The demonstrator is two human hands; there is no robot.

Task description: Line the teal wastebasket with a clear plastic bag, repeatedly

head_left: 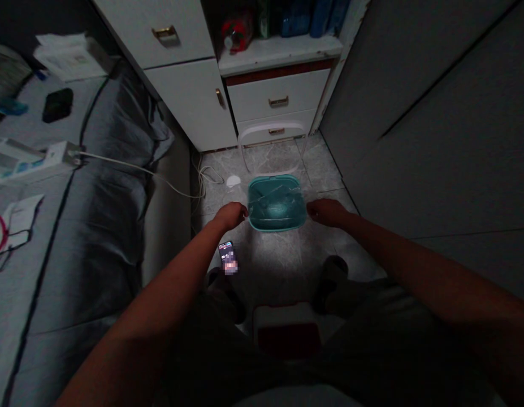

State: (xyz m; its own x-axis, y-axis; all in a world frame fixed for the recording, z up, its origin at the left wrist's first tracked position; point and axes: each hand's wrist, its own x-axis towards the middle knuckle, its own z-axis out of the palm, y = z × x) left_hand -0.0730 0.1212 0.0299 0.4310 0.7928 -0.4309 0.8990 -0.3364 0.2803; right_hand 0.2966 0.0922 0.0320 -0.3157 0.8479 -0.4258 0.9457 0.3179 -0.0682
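Left hand (231, 216) and right hand (328, 212) flank the teal basin (277, 229) at frame centre. Dimness hides whether the curled fingers pinch the clear film (278, 202) across it. Spreading film seems in hand; the next move calls for even tension.

Grey bed (117, 237) w/ power strip (60, 157), dk. item (58, 105) and white pack (73, 62); shelf (282, 55) w/ bottles (295, 20); tiled flr. (278, 260) w/ phone (227, 255), cable (201, 180) and sm. white piece (233, 181).
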